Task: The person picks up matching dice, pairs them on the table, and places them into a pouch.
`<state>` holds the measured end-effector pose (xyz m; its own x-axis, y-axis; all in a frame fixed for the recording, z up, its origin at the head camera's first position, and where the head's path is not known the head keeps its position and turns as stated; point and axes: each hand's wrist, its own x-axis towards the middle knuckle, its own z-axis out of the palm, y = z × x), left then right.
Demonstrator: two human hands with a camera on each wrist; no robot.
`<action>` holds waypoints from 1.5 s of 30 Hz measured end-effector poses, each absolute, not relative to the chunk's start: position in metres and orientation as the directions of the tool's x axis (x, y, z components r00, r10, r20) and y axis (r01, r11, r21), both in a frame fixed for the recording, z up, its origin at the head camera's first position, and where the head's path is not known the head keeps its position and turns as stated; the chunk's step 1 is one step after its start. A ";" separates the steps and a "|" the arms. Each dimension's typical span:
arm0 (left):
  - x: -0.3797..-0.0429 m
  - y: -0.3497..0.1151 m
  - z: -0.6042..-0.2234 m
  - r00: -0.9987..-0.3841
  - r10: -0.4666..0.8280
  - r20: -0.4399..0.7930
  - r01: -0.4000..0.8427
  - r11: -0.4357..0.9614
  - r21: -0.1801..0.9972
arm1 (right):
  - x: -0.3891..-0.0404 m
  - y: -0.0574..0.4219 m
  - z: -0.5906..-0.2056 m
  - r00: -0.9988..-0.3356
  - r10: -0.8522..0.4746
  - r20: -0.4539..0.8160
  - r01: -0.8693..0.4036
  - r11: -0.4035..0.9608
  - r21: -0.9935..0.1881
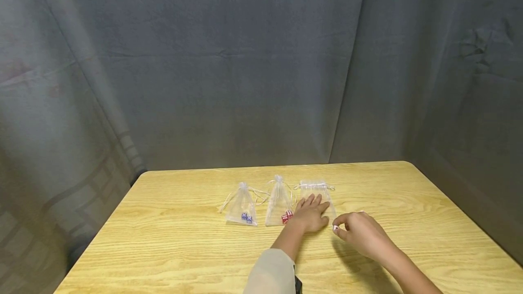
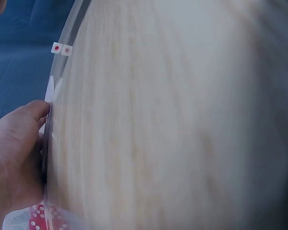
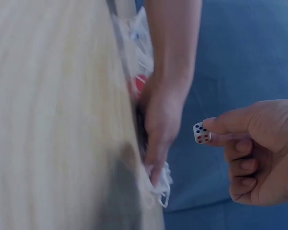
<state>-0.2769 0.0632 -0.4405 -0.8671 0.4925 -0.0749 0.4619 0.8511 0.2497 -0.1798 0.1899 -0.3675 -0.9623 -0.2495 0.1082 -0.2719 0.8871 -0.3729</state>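
Observation:
My left hand (image 1: pixel 311 214) rests on the flat, sheer white drawstring bag (image 1: pixel 316 187), fingers spread and pointing toward the bag's gathered top. Just to its right, my right hand (image 1: pixel 365 235) pinches a white die (image 3: pixel 201 133) between thumb and index finger. That die's faces carry black and red dots, and the hand is raised over the table. Another white die (image 2: pixel 56 48) with one red dot sits on the tabletop in the left wrist view. Beside my left hand stands a cinched sheer bag (image 1: pixel 278 198) with red dice (image 1: pixel 287 217) at its bottom.
Farther left, another cinched sheer bag (image 1: pixel 237 205) contains blue dice (image 1: pixel 247 218), its cords trailing over the wood. The light wooden table (image 1: pixel 171 239) has rounded far corners. Grey curtain (image 1: pixel 245 80) hangs behind it and along both sides.

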 end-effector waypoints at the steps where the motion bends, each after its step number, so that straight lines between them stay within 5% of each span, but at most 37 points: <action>1: -0.277 0.063 -0.440 -0.867 0.493 -0.075 0.462 0.850 0.253 | -0.179 0.187 -0.369 -0.963 -0.251 0.101 -0.271 0.887 -0.374; 21: -0.277 0.063 -0.439 -0.860 0.503 -0.088 0.467 0.844 0.263 | -0.175 0.173 -0.391 -0.877 -0.480 -0.034 -0.404 0.773 -0.489; 45: -0.277 0.061 -0.441 -0.858 0.508 -0.079 0.471 0.839 0.273 | -0.179 0.177 -0.385 -0.925 -0.376 -0.055 -0.309 0.829 -0.466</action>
<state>-0.2775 0.0612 -0.4413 -0.8579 0.5076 -0.0793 0.4710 0.8388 0.2731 -0.1787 0.1769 -0.3854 -0.9252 -0.3755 -0.0550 -0.3087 0.8289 -0.4665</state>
